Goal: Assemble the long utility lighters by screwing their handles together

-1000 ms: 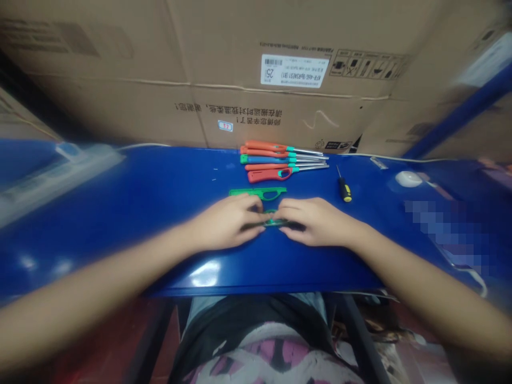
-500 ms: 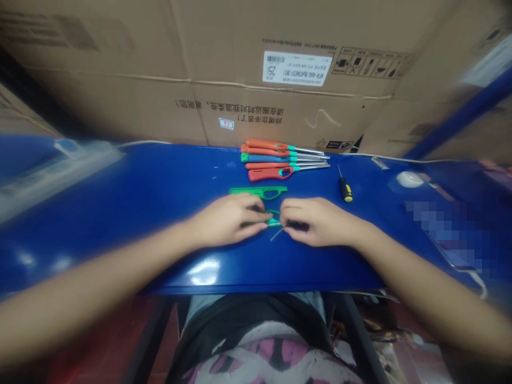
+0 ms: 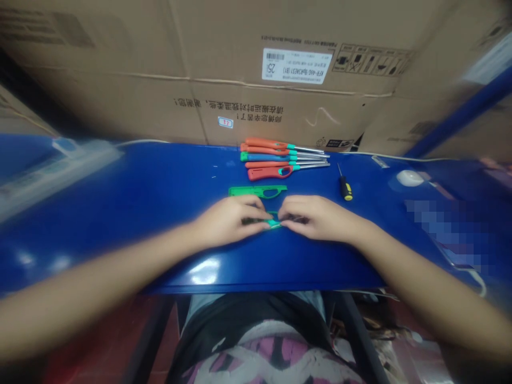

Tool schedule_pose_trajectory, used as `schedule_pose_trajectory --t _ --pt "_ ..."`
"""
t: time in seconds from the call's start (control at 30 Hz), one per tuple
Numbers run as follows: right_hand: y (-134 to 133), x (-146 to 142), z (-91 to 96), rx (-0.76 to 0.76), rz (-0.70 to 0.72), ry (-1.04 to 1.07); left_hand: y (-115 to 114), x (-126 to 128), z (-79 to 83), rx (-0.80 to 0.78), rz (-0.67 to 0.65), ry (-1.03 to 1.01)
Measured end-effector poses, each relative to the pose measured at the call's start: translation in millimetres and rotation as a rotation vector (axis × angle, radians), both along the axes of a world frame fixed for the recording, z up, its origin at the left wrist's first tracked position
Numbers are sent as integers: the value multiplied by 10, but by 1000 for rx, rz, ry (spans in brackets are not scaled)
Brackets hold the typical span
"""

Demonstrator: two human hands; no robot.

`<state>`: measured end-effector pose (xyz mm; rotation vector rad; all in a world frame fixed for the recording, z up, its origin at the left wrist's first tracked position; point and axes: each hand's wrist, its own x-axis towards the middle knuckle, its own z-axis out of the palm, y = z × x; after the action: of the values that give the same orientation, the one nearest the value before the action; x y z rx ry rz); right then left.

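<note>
My left hand [image 3: 228, 221] is closed on a green lighter casing half [image 3: 273, 224], most of it hidden under the fingers. At the right end of that half, my right hand [image 3: 316, 217] is closed in a pinch. A thin wire-like piece [image 3: 298, 217] shows faintly in its grip; exactly what it is, I cannot tell. Just beyond my hands lies another green lighter casing half [image 3: 256, 191], with a trigger opening at its right end.
Behind lie several long-nosed lighters [image 3: 268, 174] in a row, metal tubes pointing right. A black-and-yellow screwdriver [image 3: 346, 188] lies right of them. Farther right are a white rounded object [image 3: 410, 178] and a pixelated device. A power strip [image 3: 68, 170] is at left; a cardboard sheet [image 3: 140, 101] stands behind.
My right fingertips have come to the end of the green casing half. The thin piece that stuck out below them toward me no longer shows there. My left hand has hardly moved.
</note>
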<state>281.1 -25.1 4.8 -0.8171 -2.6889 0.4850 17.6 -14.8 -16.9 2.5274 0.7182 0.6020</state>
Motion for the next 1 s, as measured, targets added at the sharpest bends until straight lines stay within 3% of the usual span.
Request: schedule_pose_trajectory --t 0.5,0.8,1.0 --pt "-9 -10 -38 159 27 -112 44 23 -37 -92 -11 -104" --pt "-17 -15 -34 123 17 -83 42 19 6 -133 -7 -83" --pt "61 75 6 6 60 147 54 -2 3 -101 -29 -80"
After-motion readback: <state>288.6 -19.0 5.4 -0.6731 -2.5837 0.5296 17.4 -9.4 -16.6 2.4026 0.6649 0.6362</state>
